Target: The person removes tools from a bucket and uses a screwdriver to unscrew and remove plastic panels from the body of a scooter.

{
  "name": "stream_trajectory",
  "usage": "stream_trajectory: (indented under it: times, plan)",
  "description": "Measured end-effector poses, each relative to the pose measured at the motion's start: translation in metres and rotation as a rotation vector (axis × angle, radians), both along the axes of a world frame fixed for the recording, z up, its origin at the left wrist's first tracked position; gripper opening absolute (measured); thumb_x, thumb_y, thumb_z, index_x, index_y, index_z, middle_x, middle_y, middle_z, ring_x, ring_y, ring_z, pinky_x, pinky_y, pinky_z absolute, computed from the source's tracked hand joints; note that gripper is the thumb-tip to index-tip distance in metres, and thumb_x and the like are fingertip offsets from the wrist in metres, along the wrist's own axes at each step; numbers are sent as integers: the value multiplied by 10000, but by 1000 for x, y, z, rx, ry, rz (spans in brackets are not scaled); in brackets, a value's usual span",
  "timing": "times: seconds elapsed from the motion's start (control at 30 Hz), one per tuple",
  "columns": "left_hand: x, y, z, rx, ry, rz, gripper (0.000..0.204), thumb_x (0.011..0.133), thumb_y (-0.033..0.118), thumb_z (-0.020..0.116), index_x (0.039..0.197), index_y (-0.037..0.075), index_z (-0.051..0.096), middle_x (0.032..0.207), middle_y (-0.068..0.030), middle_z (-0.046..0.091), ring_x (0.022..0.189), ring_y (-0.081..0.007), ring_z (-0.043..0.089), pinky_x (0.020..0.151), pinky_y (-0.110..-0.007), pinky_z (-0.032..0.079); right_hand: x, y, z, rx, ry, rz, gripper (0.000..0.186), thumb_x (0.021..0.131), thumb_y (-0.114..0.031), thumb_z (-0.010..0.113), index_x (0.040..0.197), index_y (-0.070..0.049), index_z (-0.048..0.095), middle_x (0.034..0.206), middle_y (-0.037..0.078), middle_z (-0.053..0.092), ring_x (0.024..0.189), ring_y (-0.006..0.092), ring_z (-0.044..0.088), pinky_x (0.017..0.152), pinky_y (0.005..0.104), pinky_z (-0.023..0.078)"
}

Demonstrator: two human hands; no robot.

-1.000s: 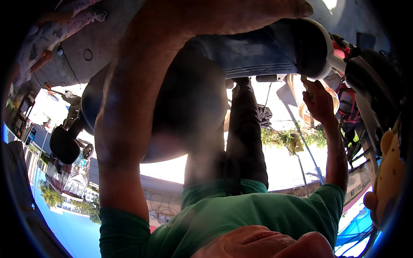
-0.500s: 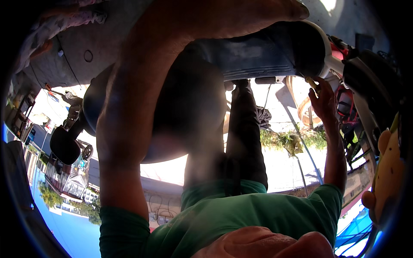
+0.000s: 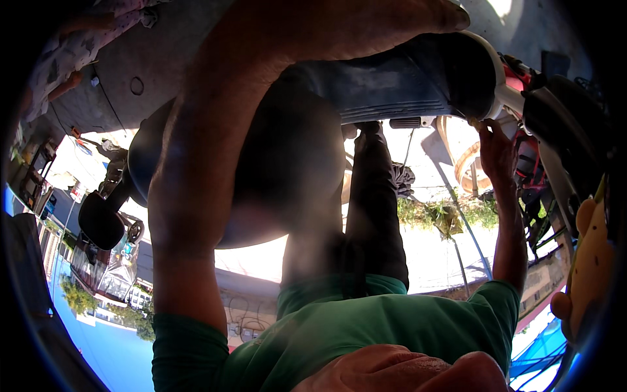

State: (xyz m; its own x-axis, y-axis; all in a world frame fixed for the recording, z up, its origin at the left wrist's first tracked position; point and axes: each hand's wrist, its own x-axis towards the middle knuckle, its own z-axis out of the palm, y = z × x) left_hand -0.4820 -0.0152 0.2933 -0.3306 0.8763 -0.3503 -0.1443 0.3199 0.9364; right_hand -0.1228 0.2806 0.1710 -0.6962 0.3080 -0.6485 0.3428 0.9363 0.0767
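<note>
My left arm comes up close on the left side and bends across the top. There my left hand lies along the upper edge of a dark blue, ribbed vehicle part with a pale rim. One digit is stretched out toward that rim; the other fingers are hidden. My right hand is raised at the part's lower right corner. Its fingertips are pinched on a small yellow object, which touches or nearly touches the edge; its kind is too small to tell. A large dark rounded form blocks the middle.
A black mirror sticks out at left, near a parked vehicle with a clear cover. Another person in patterned clothing is at upper left. A yellow plush toy, a black curved part and a blue tarp are on the right.
My right hand has shifted slightly up and right, closer to the part's lower edge, and less of the yellow object shows. My left hand stays put. The other person's arm has moved.
</note>
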Motion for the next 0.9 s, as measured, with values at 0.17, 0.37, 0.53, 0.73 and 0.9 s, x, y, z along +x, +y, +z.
stream_trajectory:
  times: [0.17,0.37,0.53,0.73,0.9]
  plan:
    - [4,0,0,-10,61,26,478,1018,352,665,1224,-75,602,946,-239,732,761,-231,729,650,-328,571,2,-5,-1,-179,387,22,305,974,-168,609,1275,-126,636,1090,143,726,944,350,719,771,482,571]
    - [-4,0,-1,-11,-48,3,459,1020,352,659,1201,-67,607,950,-244,732,769,-234,736,660,-331,577,4,-5,-1,-86,165,-220,313,989,-193,601,1284,-93,634,1090,152,723,970,358,709,824,476,562]
    - [11,1,1,-54,206,15,466,1022,357,651,1192,-76,606,961,-251,729,766,-247,735,679,-339,582,2,-5,2,-222,385,-13,327,986,-197,613,1297,-98,631,1046,158,722,946,357,710,828,460,565]
    - [-7,4,-2,-5,-16,-30,484,1024,368,642,1196,-83,602,966,-259,723,785,-264,734,691,-348,583,1,-8,5,-130,83,-352,467,823,16,668,1281,-68,631,1131,179,684,1040,370,684,847,459,553]
    - [9,1,6,-64,181,16,494,1015,374,652,1198,-82,602,958,-253,723,789,-259,733,685,-344,580,2,-5,6,-273,389,21,374,889,-57,633,1261,-98,626,1145,173,669,1074,365,675,872,471,557]
